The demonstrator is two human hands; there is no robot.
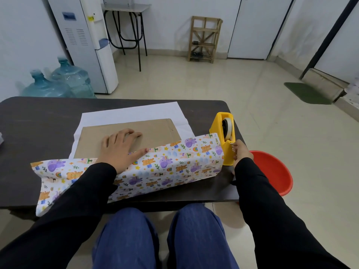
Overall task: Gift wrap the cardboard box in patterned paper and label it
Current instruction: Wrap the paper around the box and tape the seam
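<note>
Cardboard box [155, 131] is lying flat near the middle of the dark table [38, 121], sitting on the white underside of the patterned paper [174, 164]. The paper's near portion is coming up over the box's front edge, showing its print of bears, purple animals, rainbows and stars, and its left end is drooping off the table's near edge.

Left hand [120, 148] is pressing down on the top of the box, palm flat and fingers stretched out straight, with the thumb lying along the raised paper edge and pinning it there. The black sleeve is crossing over the folded paper.

Right hand [241, 152] is working at the yellow tape dispenser [219, 125], which is standing just beside the paper's right end, near the table's right edge. Its fingers are curling in and gripping the dispenser's near end by the cutter; whether a strip of tape is between the fingertips is too small to tell. The tape roll [229, 126] is sitting in the dispenser.

A red basin [272, 171] is resting on the floor just right of the table. Further back, blue water bottles [64, 80] are standing beside a white water dispenser [87, 45], with a wooden rack [205, 38] against the far wall and a green mat [307, 93] off to the right.
</note>
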